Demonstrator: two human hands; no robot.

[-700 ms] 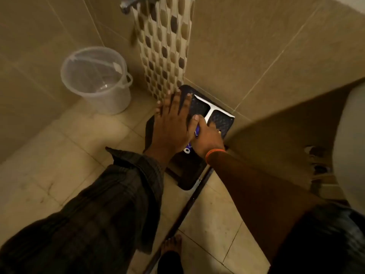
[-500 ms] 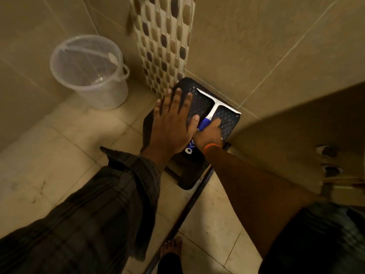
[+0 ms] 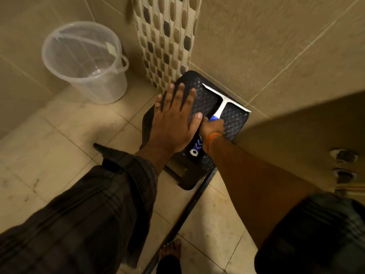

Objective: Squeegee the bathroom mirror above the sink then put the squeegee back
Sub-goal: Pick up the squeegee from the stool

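A squeegee [image 3: 222,103] with a white T-shaped blade and a blue-and-white handle lies on top of a black plastic stool [image 3: 235,123] set in the wall corner. My right hand [image 3: 212,128] is closed around the handle's middle; the handle's end shows below my wrist. My left hand [image 3: 175,117] rests flat on the stool's left side, fingers spread, holding nothing. The blade points toward the tiled wall. No mirror or sink basin is in sight.
A clear plastic bucket [image 3: 87,62] stands on the floor tiles at the left against the wall. A patterned mosaic strip [image 3: 166,36] runs up the wall behind the stool. A dark rail [image 3: 183,216] crosses the floor toward my bare foot [image 3: 170,250]. Pipe fittings [image 3: 343,163] sit at right.
The view has tilted down and left a little. My right hand has drawn back along the handle, so more of the white blade shows. The left hand stays flat on the stool.
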